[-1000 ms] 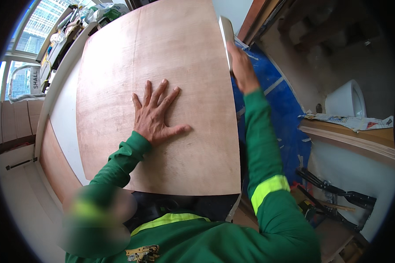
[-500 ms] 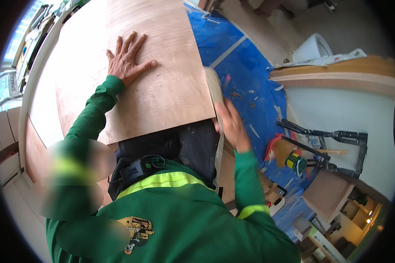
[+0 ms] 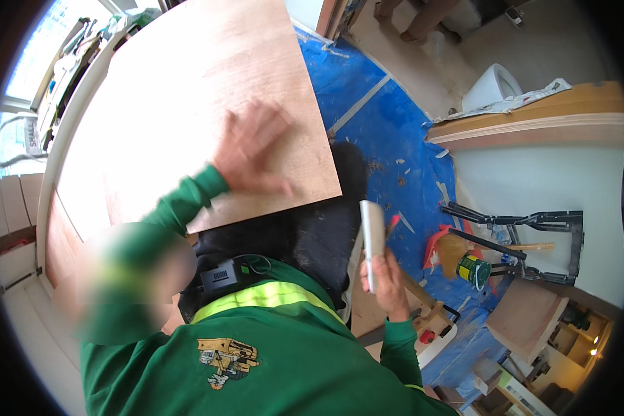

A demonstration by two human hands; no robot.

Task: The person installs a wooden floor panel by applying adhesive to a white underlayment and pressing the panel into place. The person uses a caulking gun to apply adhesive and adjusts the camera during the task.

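One large pale-brown plywood sheet [image 3: 194, 118], its top edge cut off by the picture, leans over blue floor sheeting [image 3: 388, 132]. The left hand [image 3: 253, 149], blurred, lies spread flat on the sheet's lower right part. The right hand [image 3: 387, 281] is closed around one flat white rectangular block [image 3: 372, 239], held upright beside the sheet's corner; its finger detail is unclear. One small green tin [image 3: 473, 268] stands nearby.
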